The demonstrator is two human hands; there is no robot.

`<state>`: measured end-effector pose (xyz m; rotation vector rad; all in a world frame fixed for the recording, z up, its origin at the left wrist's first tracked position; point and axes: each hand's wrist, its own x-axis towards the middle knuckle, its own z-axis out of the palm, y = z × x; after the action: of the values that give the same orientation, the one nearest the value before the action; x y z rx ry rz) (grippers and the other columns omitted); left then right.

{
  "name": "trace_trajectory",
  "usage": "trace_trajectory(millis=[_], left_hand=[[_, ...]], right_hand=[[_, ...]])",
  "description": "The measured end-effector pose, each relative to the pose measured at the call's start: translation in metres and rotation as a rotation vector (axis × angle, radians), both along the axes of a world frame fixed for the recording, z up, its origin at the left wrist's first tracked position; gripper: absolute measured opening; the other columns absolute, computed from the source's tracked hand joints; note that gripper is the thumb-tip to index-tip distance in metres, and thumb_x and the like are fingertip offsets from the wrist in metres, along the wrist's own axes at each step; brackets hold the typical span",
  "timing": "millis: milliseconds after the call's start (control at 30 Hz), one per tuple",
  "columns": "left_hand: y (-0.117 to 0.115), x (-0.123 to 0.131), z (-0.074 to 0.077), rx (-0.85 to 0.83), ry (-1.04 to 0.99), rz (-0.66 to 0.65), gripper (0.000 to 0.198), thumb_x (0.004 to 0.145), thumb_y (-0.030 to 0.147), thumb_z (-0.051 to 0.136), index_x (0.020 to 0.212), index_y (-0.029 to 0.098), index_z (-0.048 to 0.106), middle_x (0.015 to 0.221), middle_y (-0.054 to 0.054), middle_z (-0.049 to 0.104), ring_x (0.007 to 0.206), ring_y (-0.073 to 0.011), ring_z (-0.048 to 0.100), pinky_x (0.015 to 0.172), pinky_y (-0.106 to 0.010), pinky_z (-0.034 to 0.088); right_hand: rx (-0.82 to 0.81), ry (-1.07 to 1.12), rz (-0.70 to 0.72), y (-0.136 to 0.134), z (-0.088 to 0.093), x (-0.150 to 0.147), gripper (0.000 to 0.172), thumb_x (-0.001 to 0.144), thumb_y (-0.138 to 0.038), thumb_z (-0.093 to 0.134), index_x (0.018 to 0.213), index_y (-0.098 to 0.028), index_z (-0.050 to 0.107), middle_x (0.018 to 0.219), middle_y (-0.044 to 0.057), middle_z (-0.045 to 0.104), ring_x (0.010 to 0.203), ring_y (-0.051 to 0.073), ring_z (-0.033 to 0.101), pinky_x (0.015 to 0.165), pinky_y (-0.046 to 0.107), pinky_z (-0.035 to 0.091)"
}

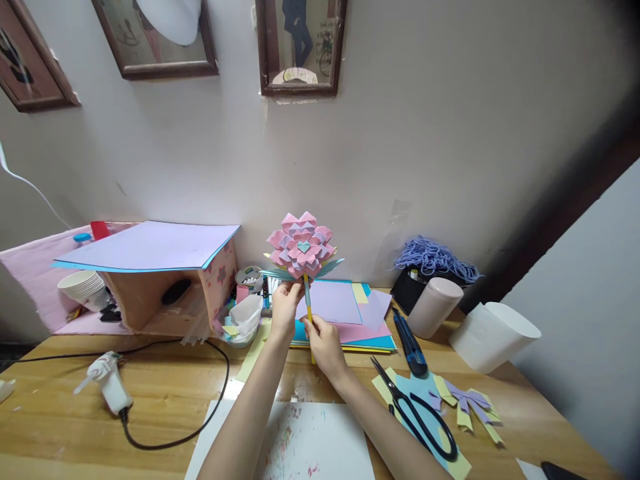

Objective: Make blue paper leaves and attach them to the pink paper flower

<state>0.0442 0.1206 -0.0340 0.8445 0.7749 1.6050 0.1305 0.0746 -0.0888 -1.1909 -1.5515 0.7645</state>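
Note:
A pink and lilac folded-paper flower (300, 243) with a small teal centre stands upright in front of me, above the table. Pale blue-green paper leaves (330, 267) spread out below its petals. Its yellow stem (308, 300) has a greyish band near the top. My left hand (285, 308) is closed at the stem just under the bloom, its fingertips partly hidden behind. Lower down, my right hand (325, 341) pinches the same stem between thumb and fingers. The stem's lower end shows a little below that hand.
Behind the hands lies a stack of coloured paper (330, 303). Scissors (415, 413), a utility knife (411, 343) and a paper bow (473, 400) lie right. A glue gun (113, 387) with its black cord lies left, near a box (155, 300). A white sheet (310, 440) is in front.

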Motion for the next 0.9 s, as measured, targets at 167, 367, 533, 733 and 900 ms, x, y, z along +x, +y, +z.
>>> trace_trajectory(millis=[167,367,533,733,900], left_hand=[[0.0005,0.0000,-0.0002,-0.022,0.026,0.023,0.020,0.065,0.025,0.063,0.079,0.010,0.060,0.078,-0.006,0.067,0.080,-0.0167,0.063,0.083,-0.030,0.044],[-0.0013,0.0008,0.0035,-0.043,-0.018,0.015,0.013,0.064,0.022,0.061,0.070,0.011,0.058,0.072,-0.005,0.067,0.076,-0.0158,0.064,0.081,-0.029,0.045],[-0.0034,0.0014,0.0061,-0.052,-0.059,0.006,0.013,0.063,0.021,0.061,0.072,0.012,0.058,0.072,-0.005,0.068,0.074,-0.0156,0.065,0.079,-0.028,0.045],[-0.0020,0.0004,0.0048,-0.037,-0.047,-0.009,0.015,0.064,0.021,0.063,0.075,0.011,0.060,0.073,-0.004,0.067,0.076,-0.0158,0.064,0.078,-0.027,0.046],[0.0013,0.0004,-0.0005,-0.021,-0.012,-0.020,0.019,0.066,0.024,0.065,0.080,0.012,0.061,0.080,-0.006,0.068,0.083,-0.0185,0.065,0.079,-0.029,0.047]], right_hand=[[-0.019,-0.005,-0.005,0.0011,-0.0011,0.0001,0.032,0.085,-0.038,0.039,0.071,-0.016,0.057,0.053,-0.004,0.039,0.050,0.011,0.036,0.049,0.023,0.029],[-0.014,-0.017,-0.006,0.0015,-0.0019,0.0001,0.030,0.085,-0.037,0.039,0.072,-0.016,0.057,0.053,-0.004,0.039,0.051,0.012,0.037,0.050,0.023,0.029],[-0.023,-0.031,-0.003,0.0019,-0.0024,0.0006,0.029,0.086,-0.036,0.039,0.073,-0.016,0.057,0.054,-0.004,0.040,0.051,0.011,0.037,0.050,0.023,0.029],[-0.019,-0.038,0.008,0.0018,-0.0027,0.0014,0.029,0.087,-0.036,0.038,0.074,-0.016,0.056,0.054,-0.004,0.039,0.052,0.011,0.038,0.051,0.023,0.028],[0.006,-0.032,0.015,0.0028,-0.0018,0.0025,0.029,0.087,-0.035,0.038,0.069,-0.017,0.052,0.055,-0.004,0.040,0.053,0.011,0.039,0.052,0.023,0.028]])
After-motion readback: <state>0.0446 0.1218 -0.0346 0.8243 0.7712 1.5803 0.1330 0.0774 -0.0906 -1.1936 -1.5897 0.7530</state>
